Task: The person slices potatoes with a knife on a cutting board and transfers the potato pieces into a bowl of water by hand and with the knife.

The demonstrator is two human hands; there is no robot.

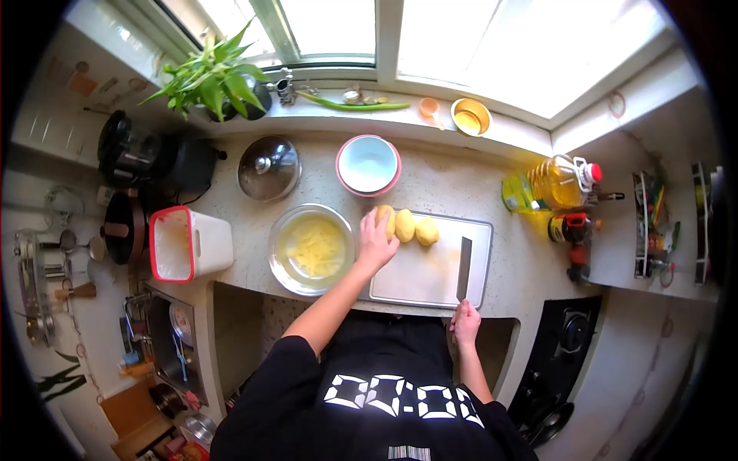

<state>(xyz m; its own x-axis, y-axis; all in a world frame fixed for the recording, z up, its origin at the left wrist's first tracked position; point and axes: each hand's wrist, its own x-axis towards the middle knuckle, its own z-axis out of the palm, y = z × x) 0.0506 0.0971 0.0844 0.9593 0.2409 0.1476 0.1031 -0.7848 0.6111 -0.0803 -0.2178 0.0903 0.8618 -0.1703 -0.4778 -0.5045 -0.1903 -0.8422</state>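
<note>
Three peeled potatoes lie in a row along the top left of the white cutting board (407, 280). My left hand (377, 242) is closed round the leftmost potato (390, 223); the middle potato (405, 225) and the right potato (427, 231) rest beside it. At the board's lower right edge, my right hand (465, 321) grips the handle of a knife (464, 269), whose blade lies over the board, pointing away from me. Left of the board stands a glass bowl (275, 265) with pale yellow cut pieces (315, 247) in liquid.
Behind the bowl are a glass lid (269, 167) and stacked bowls (369, 164). A white bin with a red rim (207, 244) stands left. Oil bottles (565, 182) are at the back right. A plant (219, 81) and a yellow cup (470, 117) sit on the sill.
</note>
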